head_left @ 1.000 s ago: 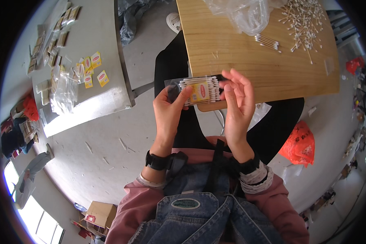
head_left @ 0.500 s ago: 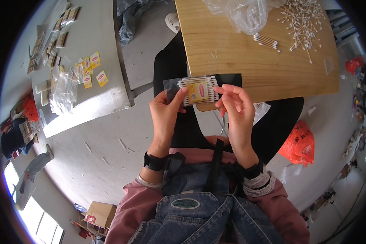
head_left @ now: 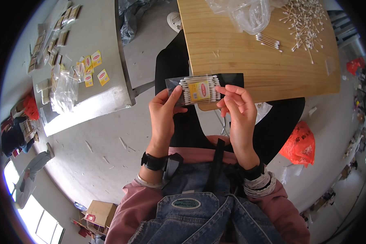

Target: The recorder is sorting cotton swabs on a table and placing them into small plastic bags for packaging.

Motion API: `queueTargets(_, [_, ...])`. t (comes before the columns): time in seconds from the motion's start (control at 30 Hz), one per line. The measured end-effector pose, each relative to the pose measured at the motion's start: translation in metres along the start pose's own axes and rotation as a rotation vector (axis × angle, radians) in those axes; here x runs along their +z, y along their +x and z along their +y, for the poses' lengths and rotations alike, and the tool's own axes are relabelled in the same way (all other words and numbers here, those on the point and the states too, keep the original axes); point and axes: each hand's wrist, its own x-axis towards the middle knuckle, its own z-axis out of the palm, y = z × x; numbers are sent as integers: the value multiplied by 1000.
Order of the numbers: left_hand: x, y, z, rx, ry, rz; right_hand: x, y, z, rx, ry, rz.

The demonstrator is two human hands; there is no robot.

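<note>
A clear plastic bag of cotton swabs (head_left: 212, 91) is held level in front of me, above my lap at the table's near left corner. The swabs lie side by side in it, with a yellow card (head_left: 200, 91) on top. My left hand (head_left: 162, 112) grips the bag's left end, thumb in front and fingers behind. At the other end my right hand (head_left: 240, 110) has its thumb and fingers bent close together at the swab tips, and that side of the bag is partly hidden behind them.
On the wooden table (head_left: 256, 65) are a loose swab pile (head_left: 305, 24), a small swab row (head_left: 268, 42) and a clear plastic bag (head_left: 252, 18). A grey table (head_left: 101, 36) at left carries yellow cards (head_left: 103, 77), clear bags (head_left: 65, 93) and packed bundles. A red bag (head_left: 299, 144) stands on the floor.
My left thumb has shifted left, off the swabs and onto the bag's left end. The right hand stays at the right end, almost unmoved.
</note>
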Motion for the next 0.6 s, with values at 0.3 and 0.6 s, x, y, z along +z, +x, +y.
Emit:
queueTargets(0.3, [-1,1,0,-41,-69,-42,3,-1,-1,20,19,2])
queueTargets(0.6, [2,1,1,-28,14,-40,3,4,2,-107,30,25])
